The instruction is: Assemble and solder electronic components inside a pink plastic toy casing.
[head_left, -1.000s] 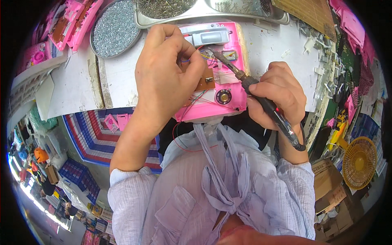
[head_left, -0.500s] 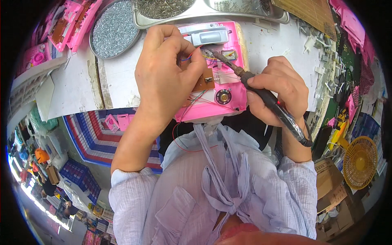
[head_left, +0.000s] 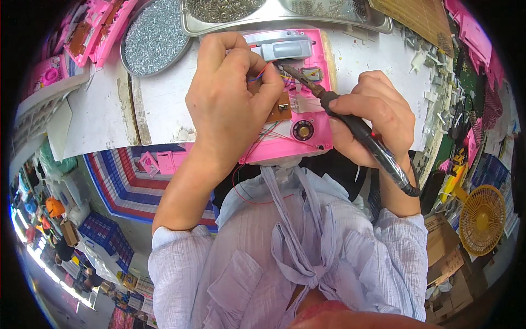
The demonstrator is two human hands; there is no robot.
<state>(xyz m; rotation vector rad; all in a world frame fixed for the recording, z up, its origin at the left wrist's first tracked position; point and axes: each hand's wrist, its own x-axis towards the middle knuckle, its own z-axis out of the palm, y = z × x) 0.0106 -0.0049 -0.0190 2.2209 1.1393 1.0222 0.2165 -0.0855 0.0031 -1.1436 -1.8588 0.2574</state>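
Observation:
A pink plastic housing (head_left: 290, 151) lies on the white table in front of me. It carries a brown circuit board (head_left: 281, 114), a small round speaker (head_left: 302, 130), a grey plastic part (head_left: 286, 50) and loose thin wires. My left hand (head_left: 227, 96), over the housing's left side, pinches red and blue wires (head_left: 265, 72) between thumb and fingers. In my right hand (head_left: 381, 112) is a soldering iron (head_left: 359, 129) with a black handle, its tip pointing up and left, close to the pinched wire ends. Whether tip and wire touch is too small to tell.
Beyond the housing stand a round pan of silvery screws (head_left: 155, 38) and a metal tray (head_left: 296, 24) with small metal parts. Pink housings (head_left: 101, 35) are stacked at far left. White plastic pieces (head_left: 419, 57) lie along the right edge. A yellow fan (head_left: 482, 219) stands at right.
The whole view has shifted slightly. Both hands keep their grips, and the iron's tip stays close to the wires, with only a slight change of its place over the housing.

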